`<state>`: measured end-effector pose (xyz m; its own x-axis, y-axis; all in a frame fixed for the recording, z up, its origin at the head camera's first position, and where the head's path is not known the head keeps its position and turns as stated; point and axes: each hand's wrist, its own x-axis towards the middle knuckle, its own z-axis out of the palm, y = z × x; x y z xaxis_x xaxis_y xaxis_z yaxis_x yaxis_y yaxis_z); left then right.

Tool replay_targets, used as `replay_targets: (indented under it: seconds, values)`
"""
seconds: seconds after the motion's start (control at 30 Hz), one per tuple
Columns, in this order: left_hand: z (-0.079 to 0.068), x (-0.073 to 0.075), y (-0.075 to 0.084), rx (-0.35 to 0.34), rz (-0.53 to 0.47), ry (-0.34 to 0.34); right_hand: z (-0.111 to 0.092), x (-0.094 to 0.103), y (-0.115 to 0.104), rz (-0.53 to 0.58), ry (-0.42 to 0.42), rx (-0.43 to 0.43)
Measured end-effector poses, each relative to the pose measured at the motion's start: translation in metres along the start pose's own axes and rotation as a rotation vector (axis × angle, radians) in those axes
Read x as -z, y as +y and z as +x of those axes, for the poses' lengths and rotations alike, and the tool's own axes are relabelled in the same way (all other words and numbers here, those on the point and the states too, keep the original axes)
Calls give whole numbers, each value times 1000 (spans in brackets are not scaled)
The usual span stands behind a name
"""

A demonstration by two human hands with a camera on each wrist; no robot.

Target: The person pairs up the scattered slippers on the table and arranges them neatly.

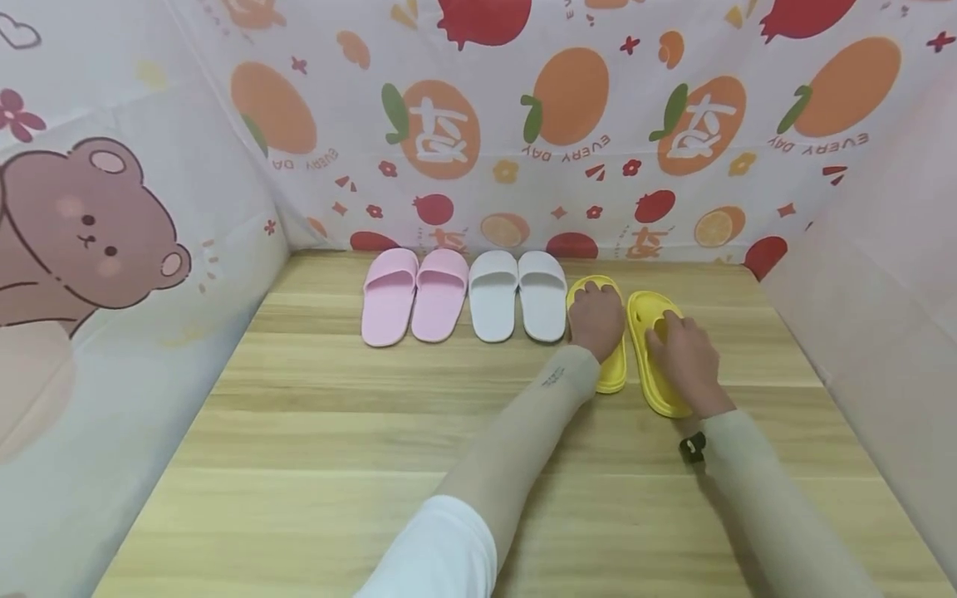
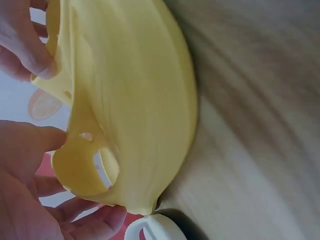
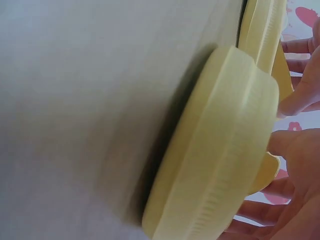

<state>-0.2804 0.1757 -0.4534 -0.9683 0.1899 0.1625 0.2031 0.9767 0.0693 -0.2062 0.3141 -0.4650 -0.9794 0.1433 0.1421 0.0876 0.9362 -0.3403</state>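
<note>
A pair of yellow slippers stands at the right end of a row on the wooden surface. My left hand (image 1: pixel 596 320) grips the strap of the left yellow slipper (image 1: pixel 611 375), covering much of its upper. In the left wrist view, thumb and fingers curl about that slipper's strap (image 2: pixel 80 167). My right hand (image 1: pixel 686 359) holds the right yellow slipper (image 1: pixel 645 370) by its strap; this slipper lies slightly angled, a narrow gap from the other. The right wrist view shows that slipper's side (image 3: pixel 215 150) close along the surface, with the thumb and fingers at its strap.
To the left stand a pair of white slippers (image 1: pixel 492 311) and a pair of pink slippers (image 1: pixel 387 320), toes to the back wall. A fruit-printed sheet (image 1: pixel 493 178) hangs behind the wooden surface (image 1: pixel 359 465). A bear-printed sheet (image 1: pixel 224 166) borders the left side.
</note>
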Motion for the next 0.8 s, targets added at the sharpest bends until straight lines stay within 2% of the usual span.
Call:
replay_targets:
  seconds: [0.17,0.3,0.8]
  values:
    - [6,9,-4,15,-21,-37,6,1,-4,23,-21,-7]
    - [14,16,-9,30,-30,-68,18,-1,-5,36,-6,13]
    - [36,6,0,47,-46,-71,62,2,3,24,-55,11]
